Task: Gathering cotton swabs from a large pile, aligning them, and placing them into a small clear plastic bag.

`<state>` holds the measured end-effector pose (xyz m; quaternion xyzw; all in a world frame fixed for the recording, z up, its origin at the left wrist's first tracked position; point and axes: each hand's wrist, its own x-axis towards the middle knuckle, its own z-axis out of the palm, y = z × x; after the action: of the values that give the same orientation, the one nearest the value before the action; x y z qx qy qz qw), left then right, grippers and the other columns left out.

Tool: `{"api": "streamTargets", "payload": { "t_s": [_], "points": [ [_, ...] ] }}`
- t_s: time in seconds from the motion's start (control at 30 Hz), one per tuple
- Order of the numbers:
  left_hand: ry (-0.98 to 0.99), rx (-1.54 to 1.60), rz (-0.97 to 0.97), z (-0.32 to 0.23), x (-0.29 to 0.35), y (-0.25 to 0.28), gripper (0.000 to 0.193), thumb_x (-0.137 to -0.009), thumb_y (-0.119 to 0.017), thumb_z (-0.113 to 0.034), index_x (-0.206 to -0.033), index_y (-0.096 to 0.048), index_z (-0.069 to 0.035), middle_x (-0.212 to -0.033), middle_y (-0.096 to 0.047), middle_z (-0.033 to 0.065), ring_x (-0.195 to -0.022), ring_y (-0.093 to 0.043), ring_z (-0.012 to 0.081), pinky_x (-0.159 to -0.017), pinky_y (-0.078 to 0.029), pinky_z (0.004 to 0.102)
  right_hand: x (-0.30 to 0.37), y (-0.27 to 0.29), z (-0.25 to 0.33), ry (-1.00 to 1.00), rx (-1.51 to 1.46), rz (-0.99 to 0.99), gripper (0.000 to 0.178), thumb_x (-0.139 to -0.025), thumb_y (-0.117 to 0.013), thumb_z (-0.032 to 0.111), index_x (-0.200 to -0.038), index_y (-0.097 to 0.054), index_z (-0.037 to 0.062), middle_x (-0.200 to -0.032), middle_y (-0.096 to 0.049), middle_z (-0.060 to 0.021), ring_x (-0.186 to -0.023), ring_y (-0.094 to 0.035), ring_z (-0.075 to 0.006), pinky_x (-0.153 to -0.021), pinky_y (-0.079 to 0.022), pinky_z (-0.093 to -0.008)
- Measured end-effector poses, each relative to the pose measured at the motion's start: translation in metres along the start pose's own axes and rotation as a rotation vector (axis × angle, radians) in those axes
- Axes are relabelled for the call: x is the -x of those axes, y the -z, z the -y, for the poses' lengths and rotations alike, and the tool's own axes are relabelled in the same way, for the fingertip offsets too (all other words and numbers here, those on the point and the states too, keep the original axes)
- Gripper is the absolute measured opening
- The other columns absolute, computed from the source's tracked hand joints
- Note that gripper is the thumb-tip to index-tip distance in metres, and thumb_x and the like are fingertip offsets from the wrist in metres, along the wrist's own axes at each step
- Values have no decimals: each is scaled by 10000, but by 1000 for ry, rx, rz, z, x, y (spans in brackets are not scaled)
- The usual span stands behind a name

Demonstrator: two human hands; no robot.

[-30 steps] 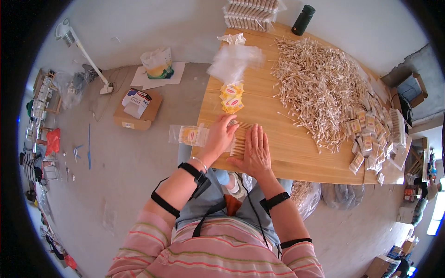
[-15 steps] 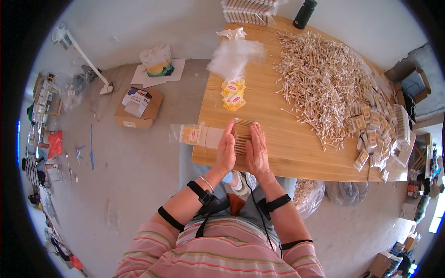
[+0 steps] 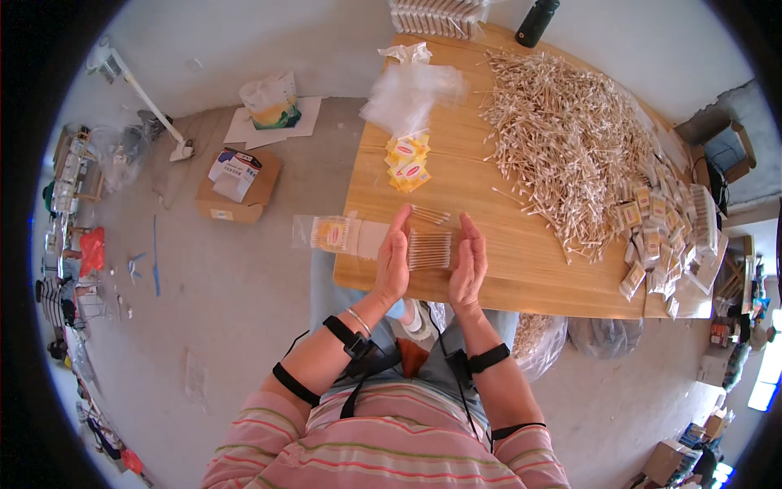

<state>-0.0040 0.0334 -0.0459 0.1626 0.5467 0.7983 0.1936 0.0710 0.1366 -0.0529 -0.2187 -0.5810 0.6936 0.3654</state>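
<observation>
Cotton swabs (image 3: 429, 250) lie side by side in a flat row near the front edge of the wooden table, with a few more swabs (image 3: 430, 214) lying askew just beyond it. My left hand (image 3: 394, 261) stands on edge along the row's left ends, fingers straight, holding nothing. Over on the other side my right hand (image 3: 467, 265) is upright too, its fingers stretched out, with a small gap between palm and row. Left of my left hand a clear plastic packet (image 3: 330, 234) of swabs with a yellow card lies beside a pale flat strip (image 3: 372, 240).
Yellow printed cards (image 3: 408, 163) and clear plastic bags (image 3: 411, 96) lie farther back on the table (image 3: 468, 183). A big heap of loose swabs (image 3: 562, 138) covers its right half, next to filled packets (image 3: 656, 216). A dark bottle (image 3: 537, 23) stands at the back; a cardboard box (image 3: 240, 187) sits on the floor.
My right hand has drawn away to the right and turned more upright, so the row of swabs shows fully. My left hand stays at the row's left side.
</observation>
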Motion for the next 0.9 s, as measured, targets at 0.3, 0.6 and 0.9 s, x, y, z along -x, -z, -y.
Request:
{"api": "streamTargets", "payload": {
  "t_s": [0.3, 0.6, 0.9],
  "points": [
    [-23, -162, 61, -8, -1, 23, 486, -1043, -397, -311, -1409, -401, 9, -1440, -431, 119, -1339, -388, 200, -1141, -271, 343, -18, -1, 37, 404, 1002, 423, 168, -731, -694, 46, -898, -673, 62, -1182, -542, -139, -1143, -474, -362, -956, -396, -481],
    [-40, -172, 56, -4, 0, 25, 416, -1033, -425, -190, -1385, -419, 31, -1387, -480, 121, -1294, -431, 184, -1100, -313, 308, -29, -6, 35, 330, 1198, 655, 148, -749, -690, 103, -892, -659, 81, -1107, -536, -110, -1104, -464, -330, -942, -388, -459],
    [-80, -213, 47, -4, -3, 21, 420, -1039, -412, -236, -1363, -456, 27, -1339, -521, 133, -1268, -464, 200, -1089, -331, 319, -28, 14, 51, 344, 997, 497, 89, -788, -620, 48, -861, -572, 61, -954, -585, -114, -992, -507, -334, -869, -405, -443]
  ]
}}
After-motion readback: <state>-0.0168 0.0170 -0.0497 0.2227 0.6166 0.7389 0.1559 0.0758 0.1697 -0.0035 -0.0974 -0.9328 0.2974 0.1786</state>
